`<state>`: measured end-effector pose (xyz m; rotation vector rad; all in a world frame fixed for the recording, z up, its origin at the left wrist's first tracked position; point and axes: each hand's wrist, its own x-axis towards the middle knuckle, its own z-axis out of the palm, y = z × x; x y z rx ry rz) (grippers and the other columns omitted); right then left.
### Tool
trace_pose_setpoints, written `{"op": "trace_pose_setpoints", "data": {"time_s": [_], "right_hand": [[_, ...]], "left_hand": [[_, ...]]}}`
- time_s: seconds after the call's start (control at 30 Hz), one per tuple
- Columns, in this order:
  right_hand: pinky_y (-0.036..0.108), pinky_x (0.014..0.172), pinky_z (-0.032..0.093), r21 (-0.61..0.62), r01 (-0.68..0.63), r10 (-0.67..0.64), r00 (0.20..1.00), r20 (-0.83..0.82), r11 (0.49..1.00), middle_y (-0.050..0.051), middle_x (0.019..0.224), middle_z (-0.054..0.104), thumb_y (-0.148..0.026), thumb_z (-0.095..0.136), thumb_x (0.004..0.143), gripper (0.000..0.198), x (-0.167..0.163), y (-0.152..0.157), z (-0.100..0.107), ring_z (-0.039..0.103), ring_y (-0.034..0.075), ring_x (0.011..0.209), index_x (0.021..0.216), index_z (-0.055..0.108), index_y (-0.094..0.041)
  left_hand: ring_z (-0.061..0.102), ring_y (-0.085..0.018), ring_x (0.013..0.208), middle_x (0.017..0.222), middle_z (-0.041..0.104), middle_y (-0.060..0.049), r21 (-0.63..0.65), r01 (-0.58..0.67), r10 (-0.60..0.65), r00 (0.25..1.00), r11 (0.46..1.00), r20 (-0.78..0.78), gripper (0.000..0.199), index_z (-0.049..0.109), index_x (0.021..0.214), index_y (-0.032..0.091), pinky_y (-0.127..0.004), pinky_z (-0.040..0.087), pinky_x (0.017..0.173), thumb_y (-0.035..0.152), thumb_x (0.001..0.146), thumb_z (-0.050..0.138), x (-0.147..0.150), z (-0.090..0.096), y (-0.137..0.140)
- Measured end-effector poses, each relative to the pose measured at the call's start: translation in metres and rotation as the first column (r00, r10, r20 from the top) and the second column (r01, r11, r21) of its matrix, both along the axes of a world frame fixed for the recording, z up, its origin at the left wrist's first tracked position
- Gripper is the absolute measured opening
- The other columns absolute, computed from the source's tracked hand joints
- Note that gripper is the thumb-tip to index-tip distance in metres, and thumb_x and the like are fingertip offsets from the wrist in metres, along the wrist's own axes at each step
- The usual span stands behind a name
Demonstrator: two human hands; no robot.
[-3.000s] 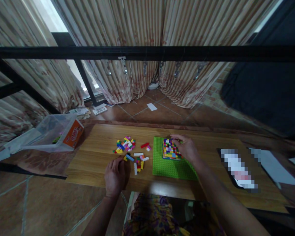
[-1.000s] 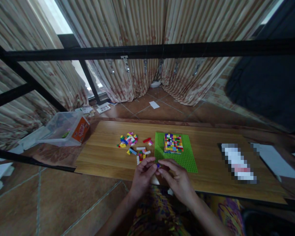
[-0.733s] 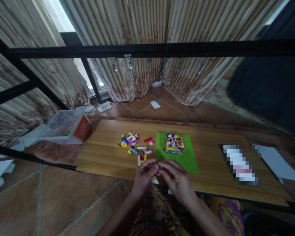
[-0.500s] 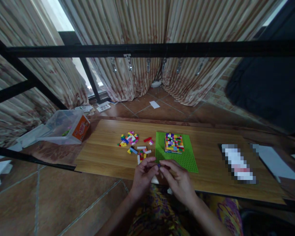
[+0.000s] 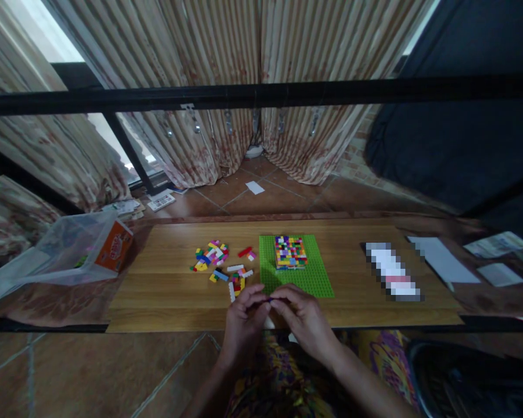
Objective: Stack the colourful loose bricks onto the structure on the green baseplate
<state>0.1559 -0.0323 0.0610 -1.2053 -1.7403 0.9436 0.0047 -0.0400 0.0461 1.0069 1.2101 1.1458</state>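
My left hand and my right hand meet close to the table's near edge, fingertips almost together. Between them they pinch a small dark purple toy brick, mostly covered by the fingers. Just beyond is a green baseplate with a square block of many-coloured bricks built up on it. Left of the plate lie loose bricks: a mixed pile, a red brick, a blue brick and a white brick near my left hand.
The wooden table spans the view. A blurred-out flat object lies on its right part, with white paper beyond. At the left stands a clear plastic box with an orange label. A black bar crosses ahead, before curtains.
The view has turned slightly to the right, so the table and bricks appear further left. Both hands keep their pinch on the small brick, with little change in the fingers.
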Motion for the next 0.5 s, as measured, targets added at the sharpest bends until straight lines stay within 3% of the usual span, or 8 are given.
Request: {"op": "trace_pose_setpoints", "data": {"time_s": [0.13, 0.2, 0.27, 0.4, 0.5], "right_hand": [[0.028, 0.073, 0.050, 0.034, 0.045, -0.046, 0.999, 0.012, 0.998, 0.003, 0.086, 0.066, -0.031, 0.053, 0.092, 0.017, 0.004, 0.003, -0.001, 0.062, 0.016, 0.081, 0.088, 0.067, -0.023], [0.029, 0.075, 0.050, 0.059, 0.096, -0.097, 0.995, 0.027, 0.994, 0.003, 0.088, 0.066, -0.033, 0.053, 0.091, 0.017, 0.012, 0.008, -0.003, 0.063, 0.017, 0.084, 0.088, 0.067, -0.024], [0.032, 0.078, 0.050, 0.097, 0.176, -0.180, 0.983, 0.035, 0.980, 0.004, 0.091, 0.067, -0.035, 0.055, 0.090, 0.017, 0.024, 0.017, -0.005, 0.063, 0.019, 0.087, 0.087, 0.068, -0.024], [0.036, 0.086, 0.049, 0.186, 0.342, -0.357, 0.932, 0.054, 0.921, 0.006, 0.096, 0.066, -0.041, 0.058, 0.087, 0.021, 0.052, 0.043, -0.011, 0.062, 0.021, 0.094, 0.086, 0.070, -0.024], [0.040, 0.090, 0.047, 0.251, 0.389, -0.420, 0.904, 0.082, 0.887, 0.007, 0.099, 0.064, -0.042, 0.059, 0.086, 0.022, 0.064, 0.064, -0.014, 0.060, 0.022, 0.097, 0.085, 0.071, -0.023]], "left_hand": [[0.067, -0.020, 0.088, 0.095, 0.073, -0.008, 0.032, 0.003, -0.001, 0.999, 0.999, -0.055, 0.036, 0.062, 0.109, 0.018, -0.030, 0.050, 0.081, 0.030, 0.076, 0.069, 0.001, -0.004, 0.002], [0.066, -0.021, 0.094, 0.102, 0.071, -0.009, 0.094, -0.015, 0.031, 0.983, 0.995, -0.179, 0.032, 0.062, 0.110, 0.018, -0.033, 0.050, 0.085, 0.031, 0.081, 0.064, -0.004, -0.009, 0.003], [0.064, -0.023, 0.101, 0.110, 0.068, -0.010, 0.199, -0.043, 0.118, 0.916, 0.979, -0.384, 0.030, 0.061, 0.112, 0.019, -0.036, 0.049, 0.089, 0.032, 0.085, 0.059, -0.014, -0.015, 0.005], [0.049, -0.031, 0.124, 0.130, 0.056, -0.017, 0.461, 0.009, 0.377, 0.561, 0.887, -0.737, 0.045, 0.054, 0.124, 0.015, -0.048, 0.039, 0.102, 0.036, 0.085, 0.058, -0.039, -0.024, 0.014], [0.039, -0.038, 0.130, 0.143, 0.042, -0.023, 0.474, 0.074, 0.429, 0.322, 0.877, -0.844, 0.064, 0.048, 0.132, 0.011, -0.054, 0.034, 0.103, 0.045, 0.080, 0.063, -0.049, -0.030, 0.021]]}}
